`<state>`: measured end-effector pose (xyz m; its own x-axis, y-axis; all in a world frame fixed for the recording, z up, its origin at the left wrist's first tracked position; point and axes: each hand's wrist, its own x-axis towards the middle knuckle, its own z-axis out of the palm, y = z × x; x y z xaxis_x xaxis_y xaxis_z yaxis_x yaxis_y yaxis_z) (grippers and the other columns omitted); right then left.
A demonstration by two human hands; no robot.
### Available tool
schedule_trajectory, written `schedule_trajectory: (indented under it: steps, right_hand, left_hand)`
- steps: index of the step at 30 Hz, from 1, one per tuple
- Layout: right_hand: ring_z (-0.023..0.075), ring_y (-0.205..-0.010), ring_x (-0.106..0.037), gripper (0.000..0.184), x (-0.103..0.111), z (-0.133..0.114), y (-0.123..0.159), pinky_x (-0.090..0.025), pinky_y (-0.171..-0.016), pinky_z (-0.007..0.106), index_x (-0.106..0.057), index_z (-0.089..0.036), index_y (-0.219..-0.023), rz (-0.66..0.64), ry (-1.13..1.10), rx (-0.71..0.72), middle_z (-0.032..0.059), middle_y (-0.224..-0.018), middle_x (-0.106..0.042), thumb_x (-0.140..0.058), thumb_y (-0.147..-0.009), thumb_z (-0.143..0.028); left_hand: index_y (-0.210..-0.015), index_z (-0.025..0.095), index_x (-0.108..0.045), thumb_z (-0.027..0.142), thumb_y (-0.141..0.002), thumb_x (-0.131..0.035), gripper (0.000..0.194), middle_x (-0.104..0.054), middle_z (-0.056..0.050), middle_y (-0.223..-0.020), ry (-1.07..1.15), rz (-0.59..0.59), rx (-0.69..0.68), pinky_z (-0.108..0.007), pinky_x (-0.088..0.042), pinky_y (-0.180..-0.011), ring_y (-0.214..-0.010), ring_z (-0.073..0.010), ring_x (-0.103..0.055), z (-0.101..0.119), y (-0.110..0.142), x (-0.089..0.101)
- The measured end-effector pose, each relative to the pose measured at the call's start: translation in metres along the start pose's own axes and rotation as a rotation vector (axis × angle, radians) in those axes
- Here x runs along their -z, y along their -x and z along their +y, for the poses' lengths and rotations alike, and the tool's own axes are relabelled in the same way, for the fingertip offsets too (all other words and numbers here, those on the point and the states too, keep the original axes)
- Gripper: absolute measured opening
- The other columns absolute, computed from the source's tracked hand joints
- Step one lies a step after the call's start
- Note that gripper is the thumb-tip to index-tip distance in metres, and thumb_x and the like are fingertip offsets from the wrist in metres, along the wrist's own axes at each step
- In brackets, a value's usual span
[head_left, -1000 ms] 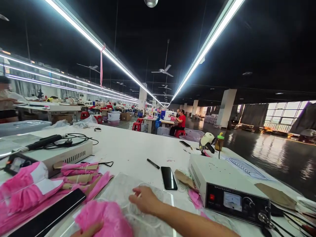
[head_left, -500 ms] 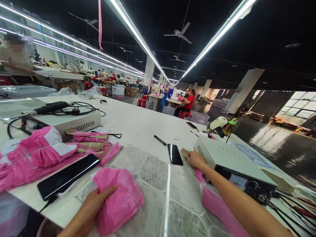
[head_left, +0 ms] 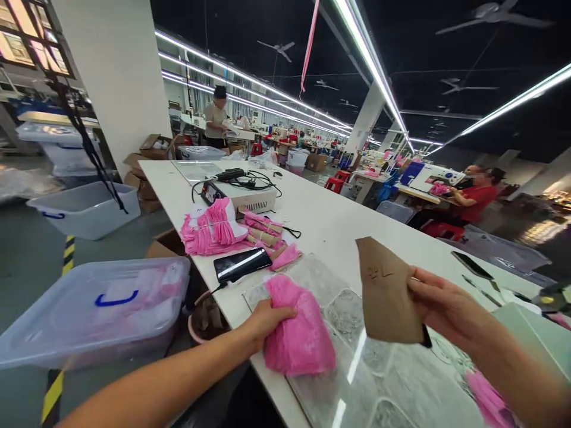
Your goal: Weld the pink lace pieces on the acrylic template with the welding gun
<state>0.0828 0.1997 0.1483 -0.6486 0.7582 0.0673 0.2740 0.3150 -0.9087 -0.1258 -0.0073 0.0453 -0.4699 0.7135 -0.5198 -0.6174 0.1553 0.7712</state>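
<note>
My left hand (head_left: 270, 324) grips a folded stack of pink lace fabric (head_left: 301, 333) by its left side, thumb on top, close to the table's near edge. In my right hand (head_left: 441, 297) is a piece of brown cardboard (head_left: 386, 291) with handwriting on it, raised above the table and pinched at its right edge. Under both hands lies a clear sheet with a grey stone pattern (head_left: 348, 315). A black phone (head_left: 243, 264) with a cable rests beyond my left hand. The phone behind the cardboard is mostly hidden.
Tied pink bundles (head_left: 214, 229) lie near a grey control box (head_left: 254, 196) with a black cord. A pale green box (head_left: 530, 333) stands at the right. Lidded plastic bin (head_left: 102, 309) and open bin (head_left: 89, 211) are on the floor at left. Co-workers (head_left: 477, 196) sit at a sewing machine.
The view has swung left. My right hand has lifted the brown cardboard off the table beside the box and brought it toward the pink fabric. My left hand still holds the fabric.
</note>
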Motion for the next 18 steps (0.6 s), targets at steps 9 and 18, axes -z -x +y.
schedule_trajectory:
  steps: [9, 18]
  right_hand:
    - [0.0165, -0.053, -0.048, 0.043, -0.159, 0.032, 0.016, -0.038, -0.053, 0.028, -0.046, -0.022, -0.115, -0.107, 0.133, -0.045, -0.0042, -0.06, -0.05, -0.046, -0.075, -0.039]
    - [0.0179, -0.079, -0.061, 0.039, -0.167, 0.032, 0.033, -0.041, -0.062, 0.028, -0.051, -0.025, -0.12, -0.073, 0.846, 0.173, 0.0056, -0.106, -0.058, -0.031, -0.088, -0.016]
  left_hand:
    - [-0.078, 0.012, -0.07, 0.009, -0.057, -0.079, 0.024, -0.074, -0.01, -0.077, 0.044, -0.089, -0.043, -0.033, -0.055, -0.072, -0.072, -0.025, -0.069, -0.004, 0.002, -0.002]
    - [-0.083, 0.011, -0.069, 0.014, -0.058, -0.078, 0.027, -0.074, -0.007, -0.074, 0.033, -0.113, -0.047, -0.031, -0.055, -0.072, -0.073, -0.0242, -0.069, -0.007, -0.004, 0.001]
